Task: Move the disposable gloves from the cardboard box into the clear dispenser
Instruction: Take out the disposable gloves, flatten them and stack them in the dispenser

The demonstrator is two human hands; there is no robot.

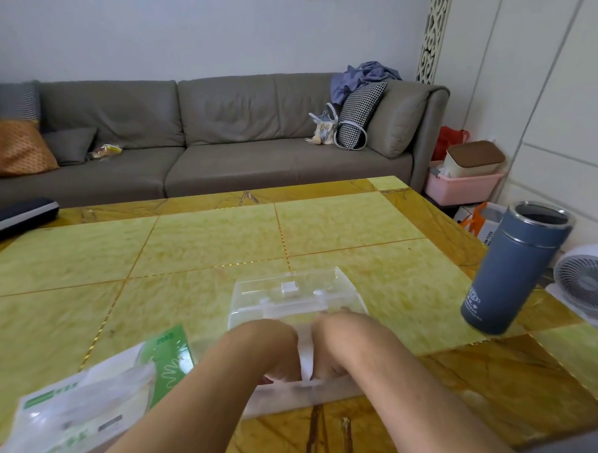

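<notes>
The clear dispenser (295, 296) stands on the table in front of me with its lid tipped open toward the far side. Both my hands reach down into it, wrists bent. My left hand (274, 356) and my right hand (332, 350) sit side by side, their fingers curled back toward me behind the near wall. Between them shows a white strip of the disposable gloves (306, 358), which both hands hold. The green and white cardboard box (92, 393) lies at the lower left, with filmy plastic bulging from its opening.
A blue insulated cup (515, 271) without a lid stands near the table's (205, 240) right edge. A dark flat case (16, 218) lies at the far left. Beyond the table is a grey sofa (218, 137); a white fan (588, 282) is on the floor at right.
</notes>
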